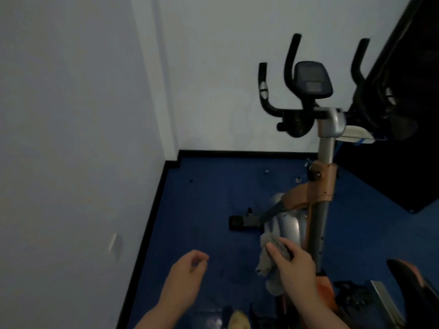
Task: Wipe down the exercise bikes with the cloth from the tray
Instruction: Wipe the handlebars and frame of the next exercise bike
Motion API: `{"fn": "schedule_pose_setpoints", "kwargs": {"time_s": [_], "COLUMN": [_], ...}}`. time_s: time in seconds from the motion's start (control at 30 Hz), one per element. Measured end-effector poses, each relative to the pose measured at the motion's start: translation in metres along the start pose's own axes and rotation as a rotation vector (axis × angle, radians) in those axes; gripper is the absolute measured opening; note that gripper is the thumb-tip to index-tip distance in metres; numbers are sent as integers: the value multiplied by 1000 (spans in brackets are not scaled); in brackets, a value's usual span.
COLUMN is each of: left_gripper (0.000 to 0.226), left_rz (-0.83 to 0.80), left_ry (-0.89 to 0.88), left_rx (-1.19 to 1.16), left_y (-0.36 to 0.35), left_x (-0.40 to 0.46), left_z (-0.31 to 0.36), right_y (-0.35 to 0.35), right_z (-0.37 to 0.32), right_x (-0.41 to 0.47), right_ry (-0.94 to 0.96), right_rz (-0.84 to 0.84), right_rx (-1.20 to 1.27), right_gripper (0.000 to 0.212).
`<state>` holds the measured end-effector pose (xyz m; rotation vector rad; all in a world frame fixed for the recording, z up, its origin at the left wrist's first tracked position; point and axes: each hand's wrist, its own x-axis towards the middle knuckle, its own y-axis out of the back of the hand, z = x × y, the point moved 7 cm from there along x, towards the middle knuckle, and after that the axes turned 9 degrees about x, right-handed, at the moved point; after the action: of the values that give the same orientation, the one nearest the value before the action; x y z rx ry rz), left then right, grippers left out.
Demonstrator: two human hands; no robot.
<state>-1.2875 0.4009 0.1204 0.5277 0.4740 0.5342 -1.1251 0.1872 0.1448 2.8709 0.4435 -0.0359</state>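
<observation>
Blue floor (202,210) below, right hand (294,264) presses cloth (268,262) on bike (287,229) (seat cropped); left hand (187,269) loosely curled, empty.

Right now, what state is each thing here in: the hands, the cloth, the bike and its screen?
Right hand: pressing the cloth against the bike's body.
Crumpled grey cloth: bunched under the right hand, one end hanging.
Left hand: loosely curled, holding nothing.
Orange and silver exercise bike: standing upright.
Black console screen: dark.
</observation>
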Motion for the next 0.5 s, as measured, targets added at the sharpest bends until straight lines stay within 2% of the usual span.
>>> {"fn": "schedule_pose_setpoints", "kwargs": {"time_s": [0.2,0.33,0.5], "left_gripper": [15,17,19], "left_rz": [-69,-54,-40], "left_ry": [-109,-245,-310], "left_rx": [25,-49,-162], "left_y": [-12,-23,-28], "left_x": [112,171,222], "left_z": [93,175,237], "right_y": [32,67,73], "right_z": [-23,-71,-155], "right_x": [88,159,247], "right_ry": [25,220,431], "right_rz": [95,170,267], "right_rx": [-4,-161,-192], "right_gripper": [14,13,21]}}
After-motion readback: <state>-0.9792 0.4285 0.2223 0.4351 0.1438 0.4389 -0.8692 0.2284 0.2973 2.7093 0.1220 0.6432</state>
